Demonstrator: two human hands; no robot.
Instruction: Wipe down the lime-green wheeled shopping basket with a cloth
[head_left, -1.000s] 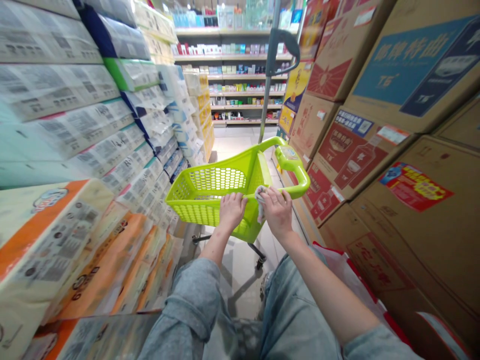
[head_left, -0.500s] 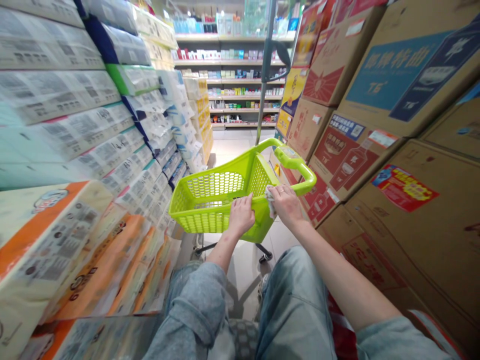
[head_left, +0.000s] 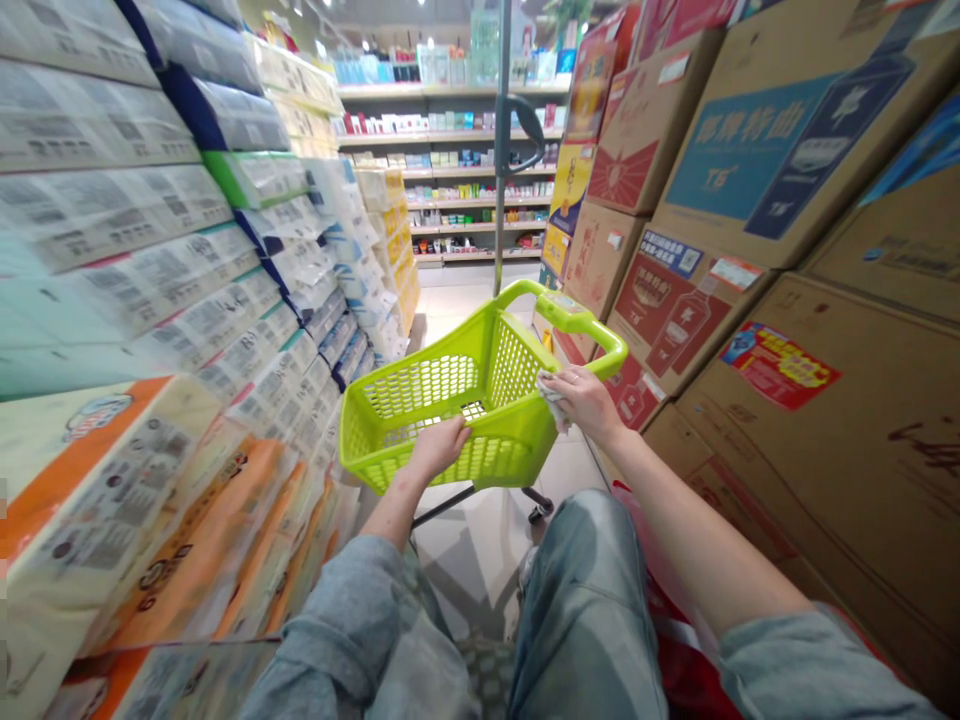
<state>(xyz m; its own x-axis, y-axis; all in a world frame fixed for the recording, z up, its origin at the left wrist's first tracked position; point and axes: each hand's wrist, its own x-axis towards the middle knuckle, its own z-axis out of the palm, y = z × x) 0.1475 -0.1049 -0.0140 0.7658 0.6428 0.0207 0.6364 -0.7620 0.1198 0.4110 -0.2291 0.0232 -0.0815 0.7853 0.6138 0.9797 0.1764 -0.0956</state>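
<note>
A lime-green shopping cart [head_left: 510, 455] with a perforated plastic basket stands in front of my knees, turned sideways. My left hand [head_left: 441, 445] is closed over the near rim of the basket, about midway along it. Pinched in my right hand [head_left: 583, 400] is a crumpled white cloth or tissue [head_left: 553, 398], pressed against the upper corner of the basket below the handle [head_left: 600, 340]. The basket's inside shows its slotted floor. Parts of the cloth are hidden by my right fingers.
Wrapped paper packs [head_left: 127, 210] are stacked high on the left, with orange-striped packs [head_left: 187, 540] close by. Cardboard cartons [head_left: 750, 150] form a wall on the right. A metal pole [head_left: 501, 220] rises behind the cart. Stocked shelves [head_left: 450, 135] stand at the back.
My left hand has shifted left along the near rim. The right hand still holds the cloth at the corner by the handle. The basket has turned slightly, and the view has shifted a little.
</note>
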